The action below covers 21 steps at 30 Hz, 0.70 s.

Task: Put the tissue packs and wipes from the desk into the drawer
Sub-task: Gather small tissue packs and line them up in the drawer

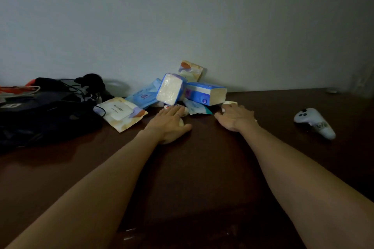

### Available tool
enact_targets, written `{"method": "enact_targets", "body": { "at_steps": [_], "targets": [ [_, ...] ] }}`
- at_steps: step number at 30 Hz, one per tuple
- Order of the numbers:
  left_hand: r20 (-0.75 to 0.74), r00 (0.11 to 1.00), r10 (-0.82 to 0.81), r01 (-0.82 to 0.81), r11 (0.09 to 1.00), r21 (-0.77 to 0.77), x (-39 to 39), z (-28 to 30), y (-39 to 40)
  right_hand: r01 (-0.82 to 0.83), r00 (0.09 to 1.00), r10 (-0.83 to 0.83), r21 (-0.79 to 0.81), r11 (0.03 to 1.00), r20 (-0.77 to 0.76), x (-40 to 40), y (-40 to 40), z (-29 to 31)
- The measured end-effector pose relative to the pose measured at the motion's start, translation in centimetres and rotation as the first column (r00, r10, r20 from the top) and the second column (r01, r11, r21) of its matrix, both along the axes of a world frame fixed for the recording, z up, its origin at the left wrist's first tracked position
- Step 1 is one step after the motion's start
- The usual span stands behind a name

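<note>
A heap of tissue packs and wipes lies against the wall at the back of the dark wooden desk (202, 168). Two blue tissue bricks, one tilted (171, 89) and one lying flat (206, 93), sit on top. A cream wipes pack (121, 113) lies to the left, a blue wipes pack (141, 96) behind it, another cream pack (190, 70) leans on the wall. My left hand (171, 123) presses down on a small white tissue pack (185, 111). My right hand (234, 116) closes over another small white pack (228, 103). No drawer is visible.
A black bag (44, 119) with cables and a strap fills the desk's left side. A white handheld controller (314, 122) lies at the right. The grey wall rises directly behind the heap.
</note>
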<state>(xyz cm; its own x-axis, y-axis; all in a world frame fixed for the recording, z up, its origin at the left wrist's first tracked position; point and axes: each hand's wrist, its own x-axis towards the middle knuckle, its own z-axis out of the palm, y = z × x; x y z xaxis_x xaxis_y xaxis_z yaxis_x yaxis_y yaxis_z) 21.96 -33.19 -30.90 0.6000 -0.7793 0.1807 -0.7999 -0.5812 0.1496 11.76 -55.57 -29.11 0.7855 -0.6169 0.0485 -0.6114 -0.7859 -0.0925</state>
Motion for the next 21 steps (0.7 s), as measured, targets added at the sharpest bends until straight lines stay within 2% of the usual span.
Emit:
{"method": "enact_targets", "body": {
  "at_steps": [4, 8, 12, 17, 21],
  "targets": [
    [0.057, 0.998, 0.021, -0.018, 0.998, -0.058, -1.1, -0.1, 0.9, -0.013, 1.0, 0.014, -0.012, 1.0, 0.028, -1.5, 1.4, 0.0],
    [-0.019, 0.999, 0.029, -0.03, 0.999, -0.039, -4.1, 0.4, 2.8, -0.05, 0.997, 0.047, 0.045, 0.998, 0.061, -4.7, 4.1, 0.3],
    [-0.036, 0.999, 0.029, -0.032, 0.996, -0.081, -9.2, 0.9, 5.7, -0.132, 0.979, 0.129, 0.009, 0.991, 0.158, -8.9, 8.0, 0.1],
    [-0.009, 1.0, 0.02, -0.021, 0.988, -0.15, -15.8, 0.6, 10.0, -0.209, 0.873, 0.182, 0.011, 0.978, 0.452, -15.8, 13.1, -0.9],
    [0.015, 0.995, 0.101, -0.098, 0.99, -0.104, -19.0, 0.9, 12.3, -0.245, 0.825, 0.2, 0.016, 0.969, 0.529, -19.8, 16.0, -1.7]
  ]
}}
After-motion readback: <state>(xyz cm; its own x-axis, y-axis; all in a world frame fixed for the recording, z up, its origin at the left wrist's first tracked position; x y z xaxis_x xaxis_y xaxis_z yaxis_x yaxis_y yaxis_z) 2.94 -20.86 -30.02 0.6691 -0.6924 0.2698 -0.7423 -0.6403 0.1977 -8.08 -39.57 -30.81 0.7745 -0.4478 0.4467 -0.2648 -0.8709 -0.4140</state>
